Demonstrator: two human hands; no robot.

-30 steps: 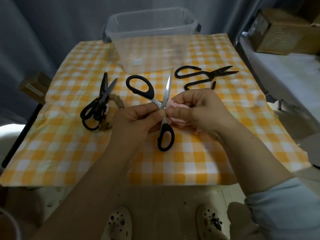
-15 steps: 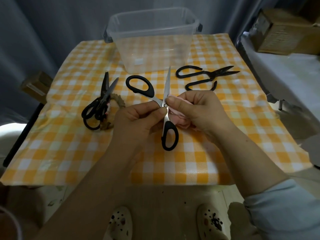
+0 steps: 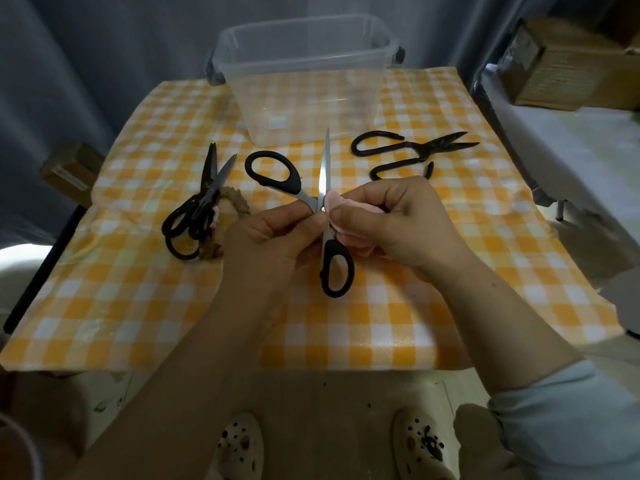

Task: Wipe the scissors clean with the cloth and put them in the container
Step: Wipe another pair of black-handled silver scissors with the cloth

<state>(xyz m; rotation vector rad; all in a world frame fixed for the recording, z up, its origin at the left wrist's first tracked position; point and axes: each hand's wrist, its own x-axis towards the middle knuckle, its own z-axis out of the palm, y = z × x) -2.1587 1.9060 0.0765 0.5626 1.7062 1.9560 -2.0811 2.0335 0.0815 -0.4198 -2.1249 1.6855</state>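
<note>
Black-handled scissors (image 3: 325, 174) are held wide open above the middle of the table, one blade pointing up toward the container. My left hand (image 3: 270, 237) pinches them at the pivot. My right hand (image 3: 391, 220) grips a bunched pink cloth (image 3: 341, 216) and presses it against the blade near the pivot. The clear plastic container (image 3: 304, 74) stands at the back centre and looks empty. One handle loop (image 3: 273, 171) points left, the other (image 3: 336, 268) hangs down.
Two black scissors (image 3: 197, 209) lie at the left on a brown scrunchie (image 3: 235, 199). All-black metal shears (image 3: 412, 150) lie at the right behind my hand. The table carries a yellow checked cloth (image 3: 450, 289). A cardboard box (image 3: 568, 64) sits at the far right.
The pink cloth in my right hand has slid up along the blade toward the pivot, and the scissors have shifted slightly toward me. The other scissors lie unmoved.
</note>
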